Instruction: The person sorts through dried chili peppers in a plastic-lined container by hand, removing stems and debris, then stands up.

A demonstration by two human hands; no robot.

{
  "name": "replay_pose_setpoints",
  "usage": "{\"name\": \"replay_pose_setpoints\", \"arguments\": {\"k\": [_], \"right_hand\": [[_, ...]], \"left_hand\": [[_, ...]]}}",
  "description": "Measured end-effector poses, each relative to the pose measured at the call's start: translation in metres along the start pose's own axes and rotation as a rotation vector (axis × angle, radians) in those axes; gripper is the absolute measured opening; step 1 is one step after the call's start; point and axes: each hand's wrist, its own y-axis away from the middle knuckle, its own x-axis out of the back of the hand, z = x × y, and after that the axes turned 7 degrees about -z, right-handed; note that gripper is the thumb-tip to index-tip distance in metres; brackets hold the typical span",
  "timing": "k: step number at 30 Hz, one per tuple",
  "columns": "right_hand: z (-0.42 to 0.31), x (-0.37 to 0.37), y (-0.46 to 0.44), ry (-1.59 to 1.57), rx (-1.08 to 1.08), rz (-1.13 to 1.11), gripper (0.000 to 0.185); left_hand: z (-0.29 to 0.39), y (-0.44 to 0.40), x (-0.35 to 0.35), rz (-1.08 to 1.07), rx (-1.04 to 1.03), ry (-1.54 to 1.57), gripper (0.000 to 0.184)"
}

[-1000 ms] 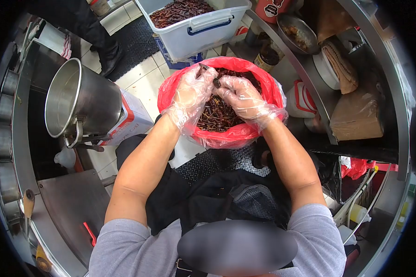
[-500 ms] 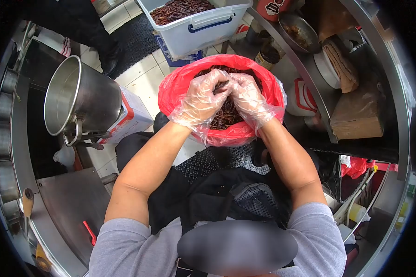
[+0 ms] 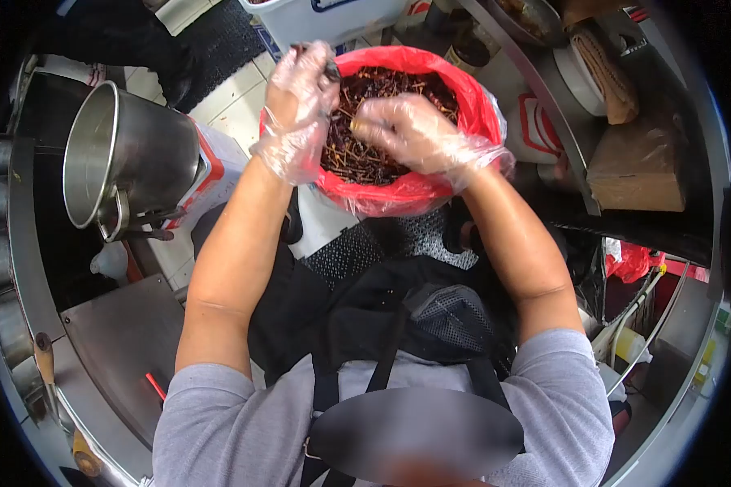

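Note:
Dark red dried chillies [image 3: 364,162] fill a tub lined with a red plastic bag [image 3: 382,203]. My left hand [image 3: 300,93], in a clear plastic glove, is raised over the bag's left rim, its fingers curled round a dark piece that looks like chilli. My right hand [image 3: 402,130], gloved likewise, hovers over the chillies with fingertips pinched together at a small yellowish bit. The two hands are apart.
A steel pot [image 3: 130,154] stands left on a white and red box [image 3: 211,174]. Ahead is a clear bin [image 3: 325,24]. Right are shelves with a cardboard box [image 3: 638,166]. Another person's dark-clad leg [image 3: 130,40] shows at upper left.
My hands were together over the bag and have parted, the left going up and left, the right staying over the chillies. The view has shifted, so the surroundings sit higher in it.

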Motion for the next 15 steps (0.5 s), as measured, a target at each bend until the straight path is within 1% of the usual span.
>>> {"name": "replay_pose_setpoints", "arguments": {"k": [1, 2, 3, 5, 6, 7, 9, 10, 11, 13, 14, 15], "right_hand": [[0.004, 0.002, 0.0, 0.055, -0.076, 0.036, 0.027], [0.009, 0.008, 0.0, 0.136, -0.156, 0.048, 0.028], [0.014, 0.012, 0.0, 0.256, -0.18, 0.106, 0.032], [0.019, 0.017, 0.006, 0.311, -0.187, 0.252, 0.033], [0.014, 0.019, 0.005, 0.252, -0.172, 0.271, 0.029], [0.009, 0.022, 0.006, 0.252, -0.171, 0.271, 0.029], [-0.002, 0.028, 0.007, 0.283, -0.294, -0.036, 0.026], [0.0, 0.023, 0.006, 0.345, -0.306, -0.126, 0.026], [-0.004, 0.022, 0.009, 0.388, -0.337, -0.227, 0.034], [-0.011, 0.017, 0.011, 0.435, -0.366, -0.311, 0.036], [-0.01, 0.015, 0.012, 0.435, -0.366, -0.312, 0.036], [-0.007, 0.012, 0.013, 0.449, -0.308, -0.326, 0.036]], "left_hand": [[0.0, -0.003, 0.005, -0.053, -0.014, 0.02, 0.02], [-0.001, -0.005, 0.009, -0.062, 0.007, 0.045, 0.021], [0.002, -0.005, 0.009, -0.071, 0.027, 0.069, 0.022], [0.003, -0.005, 0.011, -0.075, 0.058, 0.095, 0.022], [0.004, -0.005, 0.011, -0.081, 0.088, 0.123, 0.023], [0.004, -0.005, 0.01, -0.081, 0.087, 0.123, 0.023], [0.005, -0.004, 0.008, -0.126, 0.066, 0.135, 0.021], [0.005, -0.003, 0.007, -0.136, 0.061, 0.125, 0.011], [0.006, -0.003, 0.006, -0.136, 0.061, 0.124, 0.011], [0.006, -0.001, 0.003, -0.152, 0.046, 0.044, 0.01], [0.006, 0.0, 0.002, -0.148, 0.061, 0.047, 0.009], [0.005, 0.0, 0.003, -0.147, 0.06, 0.047, 0.009]]}}
